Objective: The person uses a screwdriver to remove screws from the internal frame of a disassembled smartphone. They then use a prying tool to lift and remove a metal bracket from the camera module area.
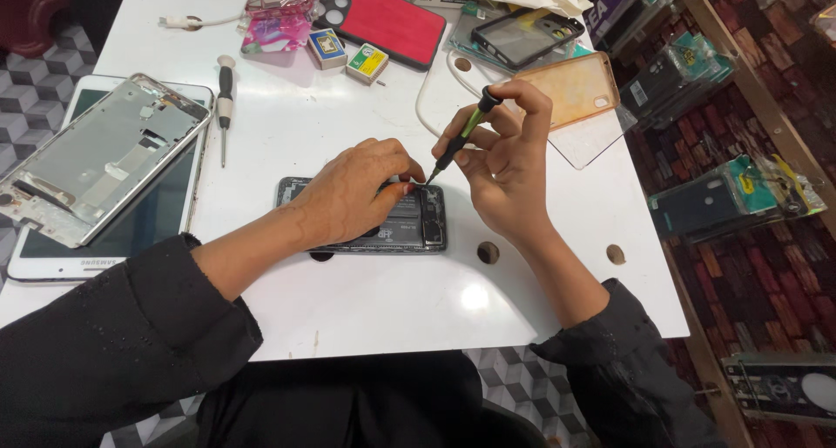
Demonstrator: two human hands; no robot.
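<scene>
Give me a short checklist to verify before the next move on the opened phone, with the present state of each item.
1. Left hand presses the opened phone flat on the white table: ok.
2. Right hand grips the green-handled screwdriver firmly: ok.
3. Screwdriver tip seated in a screw head: cannot tell, too small.
4. Second screwdriver lies apart from the work: ok.
5. Removed screws kept somewhere safe: cannot tell, none visible.

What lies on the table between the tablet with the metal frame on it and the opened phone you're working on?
In the head view, only bare white table lies between the tablet and the opened phone. A spare screwdriver lies further back. The left hand rests on the phone.
</scene>
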